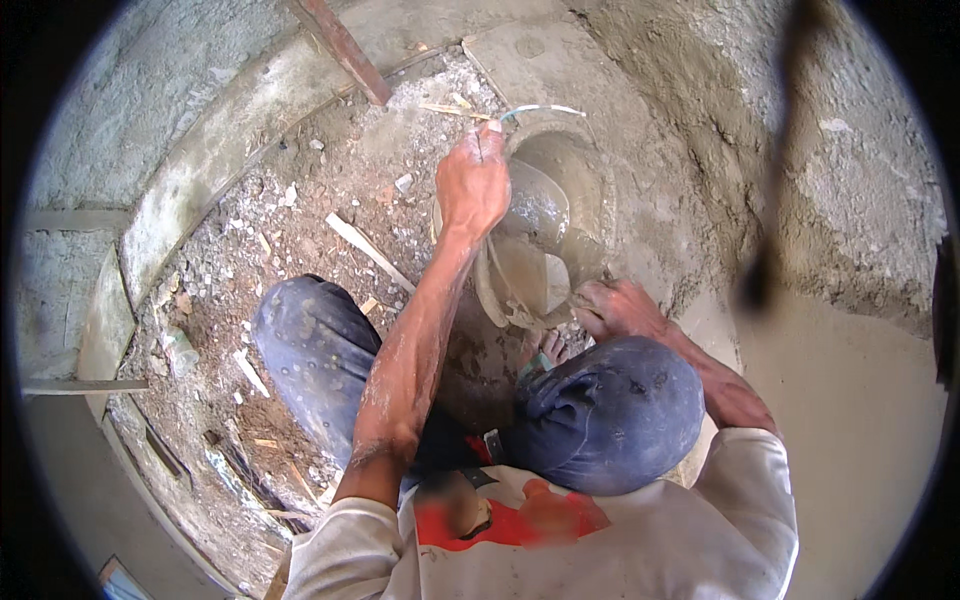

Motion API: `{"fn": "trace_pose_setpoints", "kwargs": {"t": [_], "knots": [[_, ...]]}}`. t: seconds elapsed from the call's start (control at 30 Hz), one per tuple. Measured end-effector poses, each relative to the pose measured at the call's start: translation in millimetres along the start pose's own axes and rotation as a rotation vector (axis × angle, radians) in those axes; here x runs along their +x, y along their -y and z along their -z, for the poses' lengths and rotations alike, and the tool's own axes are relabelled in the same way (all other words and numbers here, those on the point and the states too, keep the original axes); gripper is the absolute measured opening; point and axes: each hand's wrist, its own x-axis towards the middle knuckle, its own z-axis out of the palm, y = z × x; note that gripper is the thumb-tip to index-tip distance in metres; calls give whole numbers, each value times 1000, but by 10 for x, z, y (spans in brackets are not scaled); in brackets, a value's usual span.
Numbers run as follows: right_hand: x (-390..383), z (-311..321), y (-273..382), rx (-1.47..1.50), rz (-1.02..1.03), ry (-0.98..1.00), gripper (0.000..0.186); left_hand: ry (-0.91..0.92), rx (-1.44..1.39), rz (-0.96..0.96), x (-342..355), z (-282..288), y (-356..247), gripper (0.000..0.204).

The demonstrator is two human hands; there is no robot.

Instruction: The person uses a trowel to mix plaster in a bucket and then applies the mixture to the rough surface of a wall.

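Note:
My left hand [473,182] is closed, its thumb and fingers pinched at the far left of a cement-coated basin. A thin, curved teal-and-white strip [545,109] sticks out from its fingertips to the right; its exact kind is unclear. The basin [487,290] is smeared with wet grey cement and sits in a rounded hollow [585,165] in the mortar. Shiny grey liquid [535,212] shows inside it, with a pale curved piece [556,282] nearer me. At its near right rim my right hand [622,308] has curled fingers; what they grip is hidden.
Rubble and wood slivers [360,245] cover the ground to the left. A wooden post [345,55] stands at the far left, by a low curved cement ledge [185,205]. Rough plastered wall [850,150] rises on the right, above smooth grey cement [840,400]. My knees flank the near side.

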Motion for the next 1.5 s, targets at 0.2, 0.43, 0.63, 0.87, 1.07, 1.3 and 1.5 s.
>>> {"fn": "trace_pose_setpoints", "kwargs": {"t": [0.2, 0.43, 0.63, 0.87, 1.07, 1.3, 1.5], "knots": [[227, -165, -61, 53, 15, -8, 41, 29, -4, 30, 147, 111, 90, 50], [278, 82, 12, 50, -91, 118, 47, 0, -171, 130, 384, 306, 414, 53], [338, -7, -85, -70, -80, 49, 45, 60, -265, 321, 773, 613, 1140, 67], [666, 575, 292, 49, 75, -195, 40, 26, -473, 352, 779, 729, 1379, 56], [1243, 1736, 294, 758, -144, 174, 28, 7, -376, 346, 776, 809, 1204, 62], [1954, 2732, -1793, 757, -418, -730, 28, 31, -413, 366, 863, 549, 1279, 64], [690, 1940, -808, 719, -346, -772, 39, -50, -219, 431, 864, 801, 1497, 59]]}}
